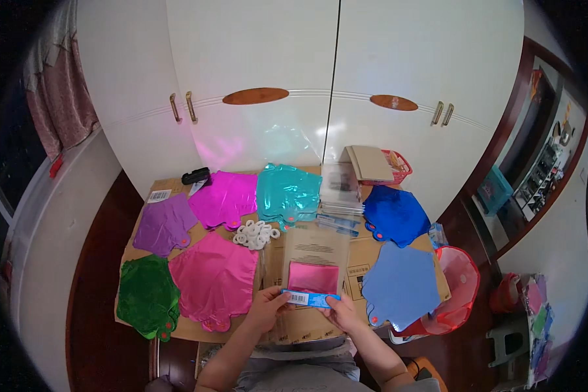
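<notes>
Over the near middle of the table I hold a clear plastic bag [315, 243] with small dark print. A folded pink sheet [313, 277] shows through it, and a blue strip [317, 300] with a barcode lies along its near end. My left hand [266, 310] pinches the strip's left end, and my right hand [342, 313] pinches its right end, thumbs on top. Left of my left hand lies a stack of shiny pink foil sheets [215, 277]. Light blue foil sheets [404, 284] lie right of my right hand. A pile of white rings [256, 234] sits beyond my left hand.
Cardboard [356, 271] covers the table. Around its edges lie green [147, 291], purple [165, 222], magenta [225, 196], teal [287, 193] and dark blue [398, 212] foil stacks. Clear bags [341, 186] are stacked at the back. A red bin [460, 281] stands at the right.
</notes>
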A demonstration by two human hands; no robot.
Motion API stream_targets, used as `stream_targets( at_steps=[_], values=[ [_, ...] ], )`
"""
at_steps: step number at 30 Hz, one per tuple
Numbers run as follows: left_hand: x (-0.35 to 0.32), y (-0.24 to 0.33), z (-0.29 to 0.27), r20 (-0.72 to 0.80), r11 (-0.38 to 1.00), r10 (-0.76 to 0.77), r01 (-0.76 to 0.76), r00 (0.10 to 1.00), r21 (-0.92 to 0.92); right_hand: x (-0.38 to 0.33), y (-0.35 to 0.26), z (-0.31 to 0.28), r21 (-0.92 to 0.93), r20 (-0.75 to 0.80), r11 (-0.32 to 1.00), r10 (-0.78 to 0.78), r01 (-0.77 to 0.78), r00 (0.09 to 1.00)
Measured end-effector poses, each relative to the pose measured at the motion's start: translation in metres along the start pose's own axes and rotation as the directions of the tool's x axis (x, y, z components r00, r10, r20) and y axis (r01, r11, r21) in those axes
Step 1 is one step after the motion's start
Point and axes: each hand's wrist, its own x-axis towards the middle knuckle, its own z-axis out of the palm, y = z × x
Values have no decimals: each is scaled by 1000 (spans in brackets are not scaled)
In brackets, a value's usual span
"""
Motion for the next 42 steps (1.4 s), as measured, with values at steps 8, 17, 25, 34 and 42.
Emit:
stream_targets(
  at_steps=[8, 17, 25, 34, 42],
  values=[
    [-1, 0, 3, 24, 987, 86, -89, 996, 134, -9, -21, 20, -480, 14, 875, -66, 64, 998],
    [-9, -12, 7, -122, 970, 243, -243, 962, 18, -28, -52, 73, -862, 133, 271, -695, 429, 706],
    [-14, -9, 13, -126, 966, 258, -253, 958, 50, -30, -61, 73, -868, 69, 370, -568, 330, 820],
    [-18, -9, 13, -103, 949, 295, -279, 950, 149, -26, -63, 70, -912, 106, 287, -526, 294, 844],
    [-18, -12, 6, -63, 956, 257, -244, 964, 162, -24, -61, 63, -885, 52, 399, -430, 241, 901]
  ],
)
